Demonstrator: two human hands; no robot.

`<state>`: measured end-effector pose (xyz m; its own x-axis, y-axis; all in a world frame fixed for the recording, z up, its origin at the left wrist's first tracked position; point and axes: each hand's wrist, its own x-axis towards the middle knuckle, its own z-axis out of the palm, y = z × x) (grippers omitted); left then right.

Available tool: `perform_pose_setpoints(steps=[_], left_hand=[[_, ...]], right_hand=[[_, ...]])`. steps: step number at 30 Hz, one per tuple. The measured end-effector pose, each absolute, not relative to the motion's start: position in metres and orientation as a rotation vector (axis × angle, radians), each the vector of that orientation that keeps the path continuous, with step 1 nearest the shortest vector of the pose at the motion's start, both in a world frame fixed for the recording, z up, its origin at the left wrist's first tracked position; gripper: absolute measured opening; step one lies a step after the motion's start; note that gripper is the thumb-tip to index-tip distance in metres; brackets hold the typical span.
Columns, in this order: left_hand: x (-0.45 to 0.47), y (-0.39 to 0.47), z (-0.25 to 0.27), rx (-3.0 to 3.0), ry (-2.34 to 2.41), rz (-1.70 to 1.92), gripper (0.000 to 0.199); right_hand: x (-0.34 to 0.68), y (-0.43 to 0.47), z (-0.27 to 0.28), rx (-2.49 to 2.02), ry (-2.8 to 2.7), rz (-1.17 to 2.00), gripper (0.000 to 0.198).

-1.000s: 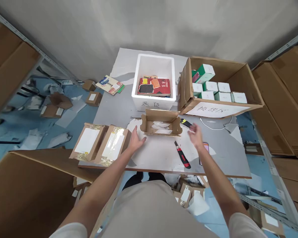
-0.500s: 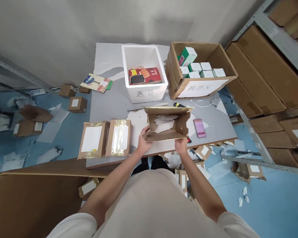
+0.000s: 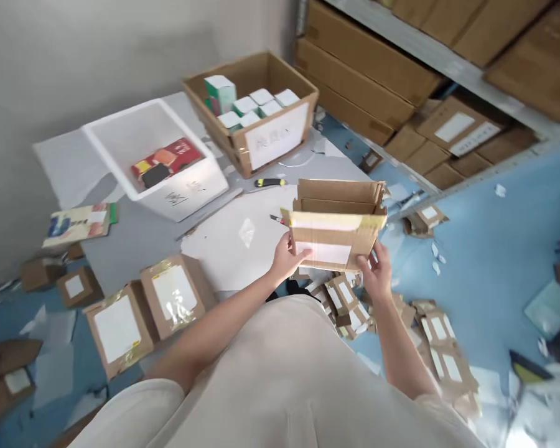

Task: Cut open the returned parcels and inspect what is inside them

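Note:
An opened cardboard box (image 3: 324, 236) with a white label on its side is held up over the table's front right edge. My left hand (image 3: 287, 256) grips its left end, thumb across the label side. On the other end my right hand (image 3: 377, 270) closes around the lower right corner. The box's open mouth faces up and away from me, and its bottom is hidden. Just left of it a small knife (image 3: 277, 219) partly shows. Behind lies a black and yellow utility knife (image 3: 269, 182) on the table.
Two taped boxes, a left one (image 3: 117, 326) and a right one (image 3: 173, 291), stand at the table's left front. Further back are a white foam bin (image 3: 177, 193) and a carton (image 3: 275, 140) of green-white boxes. Flattened boxes (image 3: 348, 302) litter the floor; a shelf (image 3: 471, 71) stands right.
My view has turned right. Both hands have carried the box rightward to the table edge and tipped it, so its labelled side now faces me. Loose white paper inside is no longer visible.

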<state>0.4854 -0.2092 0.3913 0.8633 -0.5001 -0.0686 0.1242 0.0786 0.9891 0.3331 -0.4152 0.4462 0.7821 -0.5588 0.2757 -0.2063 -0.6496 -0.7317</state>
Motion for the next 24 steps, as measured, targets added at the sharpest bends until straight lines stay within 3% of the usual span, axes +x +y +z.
perform_pose_setpoints(steps=[3, 8, 11, 15, 20, 24], left_hand=[[0.468, -0.276, 0.386, 1.473, -0.38, -0.636, 0.053], [0.435, -0.36, 0.361, 1.406, -0.45, -1.127, 0.06], [0.426, -0.377, 0.352, 1.289, -0.549, -1.365, 0.077], [0.435, -0.372, 0.347, 1.347, -0.63, -1.389, 0.089], [0.466, -0.329, 0.333, 1.455, -0.562, -1.212, 0.067], [0.497, -0.26, 0.311, 1.668, -0.383, -0.786, 0.043]], right_hand=[[0.278, -0.435, 0.443, -2.163, 0.945, -0.796, 0.06], [0.207, -0.471, 0.414, -2.074, 1.221, -0.658, 0.056], [0.178, -0.486, 0.4, -2.01, 1.37, -0.663, 0.062], [0.167, -0.495, 0.392, -1.888, 1.491, -0.741, 0.069], [0.213, -0.508, 0.381, -2.014, 1.33, -0.506, 0.062], [0.309, -0.514, 0.365, -2.187, 0.954, -0.142, 0.046]])
